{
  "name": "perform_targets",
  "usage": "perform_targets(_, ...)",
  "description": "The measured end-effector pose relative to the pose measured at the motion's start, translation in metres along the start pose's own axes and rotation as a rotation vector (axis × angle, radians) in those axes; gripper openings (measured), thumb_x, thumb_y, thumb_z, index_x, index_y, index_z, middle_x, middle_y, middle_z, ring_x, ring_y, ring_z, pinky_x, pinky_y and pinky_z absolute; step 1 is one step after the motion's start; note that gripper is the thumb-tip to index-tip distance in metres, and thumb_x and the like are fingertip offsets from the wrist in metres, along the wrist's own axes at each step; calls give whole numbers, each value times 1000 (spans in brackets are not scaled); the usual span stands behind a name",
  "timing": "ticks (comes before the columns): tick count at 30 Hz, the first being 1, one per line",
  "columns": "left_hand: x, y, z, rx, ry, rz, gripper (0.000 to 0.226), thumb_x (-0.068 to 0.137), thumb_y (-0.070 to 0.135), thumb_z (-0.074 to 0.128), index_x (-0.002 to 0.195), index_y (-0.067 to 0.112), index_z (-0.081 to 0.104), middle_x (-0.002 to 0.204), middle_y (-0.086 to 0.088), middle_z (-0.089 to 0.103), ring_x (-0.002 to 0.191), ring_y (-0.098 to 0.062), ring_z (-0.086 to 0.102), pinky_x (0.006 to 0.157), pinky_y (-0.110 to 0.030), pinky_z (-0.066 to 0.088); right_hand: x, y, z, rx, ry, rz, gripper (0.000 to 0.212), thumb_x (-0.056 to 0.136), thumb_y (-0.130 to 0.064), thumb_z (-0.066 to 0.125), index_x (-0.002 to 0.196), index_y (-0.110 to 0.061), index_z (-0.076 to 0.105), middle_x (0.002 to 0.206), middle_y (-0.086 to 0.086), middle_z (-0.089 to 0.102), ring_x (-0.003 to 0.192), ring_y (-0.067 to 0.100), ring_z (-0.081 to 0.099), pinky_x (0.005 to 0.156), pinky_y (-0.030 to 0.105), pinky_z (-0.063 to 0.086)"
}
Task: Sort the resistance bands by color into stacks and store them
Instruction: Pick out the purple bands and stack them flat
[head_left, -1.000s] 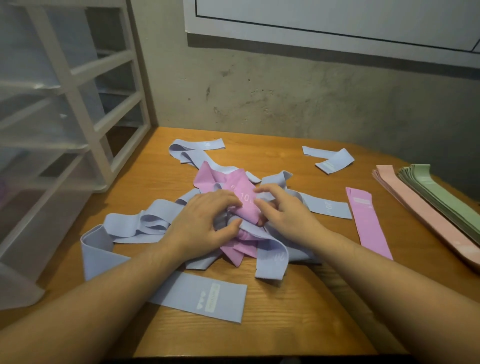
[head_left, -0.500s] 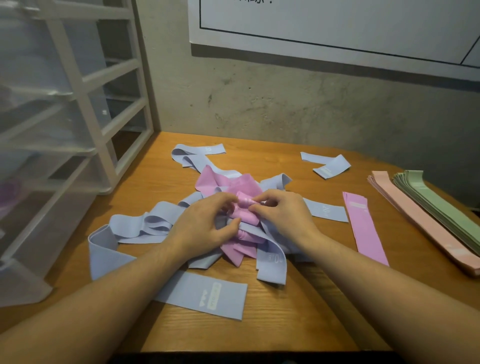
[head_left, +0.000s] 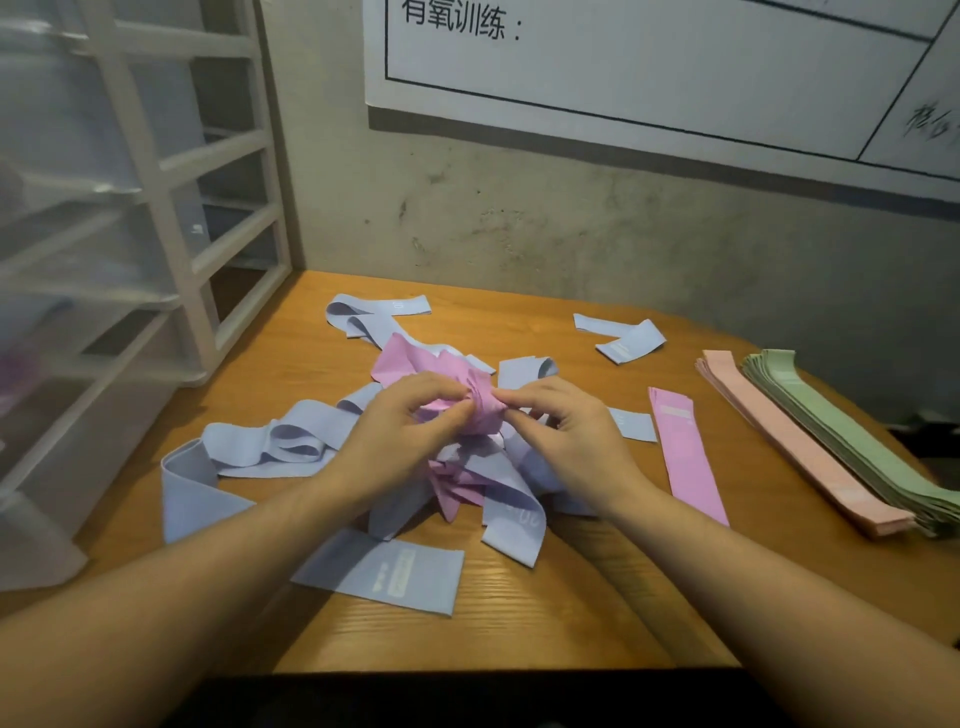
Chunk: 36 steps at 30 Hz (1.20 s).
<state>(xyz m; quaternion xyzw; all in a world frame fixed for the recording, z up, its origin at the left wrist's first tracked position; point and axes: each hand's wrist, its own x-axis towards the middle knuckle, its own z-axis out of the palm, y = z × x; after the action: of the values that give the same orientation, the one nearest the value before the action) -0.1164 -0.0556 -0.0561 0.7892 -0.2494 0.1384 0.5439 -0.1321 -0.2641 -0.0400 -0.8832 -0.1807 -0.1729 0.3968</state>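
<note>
A tangled pile of lavender-blue bands (head_left: 270, 447) and pink-purple bands lies mid-table. My left hand (head_left: 395, 441) and my right hand (head_left: 566, 441) both pinch a bunched pink-purple band (head_left: 480, 408) lifted slightly above the pile. One flat pink-purple band (head_left: 685, 457) lies alone to the right. A stack of salmon-pink bands (head_left: 789, 441) and a stack of green bands (head_left: 852, 441) lie side by side at the right edge.
A white frame of translucent drawers (head_left: 135, 249) stands on the left of the wooden table (head_left: 519, 623). A folded lavender-blue band (head_left: 623, 340) lies apart at the back. A concrete wall with a whiteboard rises behind.
Both hands have gathered the pink-purple band into a tighter bunch and raised it a little from the pile. The camera has tilted upward.
</note>
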Motion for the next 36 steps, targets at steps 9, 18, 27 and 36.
perform_targets(9,1,28,3,-113,-18,-34,22,90,14,62,76,30,56,97,17,69,85,-8,65,72,-17,51,-8,-25,-16,125,2,80,26,89,-12,75,86,-38,72,107,-17,62,108,-1,55,83,12,40)
perform_targets(18,-8,52,9,-267,-64,-33,13,85,18,63,91,11,54,101,13,73,96,-10,70,81,-24,56,-15,-44,-29,396,45,349,25,81,5,74,74,-14,62,73,-2,62,65,3,56,66,19,46)
perform_targets(27,-9,81,11,-106,19,-146,20,96,23,66,93,41,73,91,21,75,91,6,66,82,-16,51,-31,-78,-49,374,-72,420,28,82,-20,83,95,-16,59,87,2,63,74,10,58,60,16,46)
perform_targets(36,-20,108,8,-92,3,-150,23,92,16,70,89,38,75,87,17,76,88,2,68,75,-19,53,-38,-90,-73,476,48,457,9,84,-18,81,86,-18,72,89,-1,71,82,6,61,63,16,43)
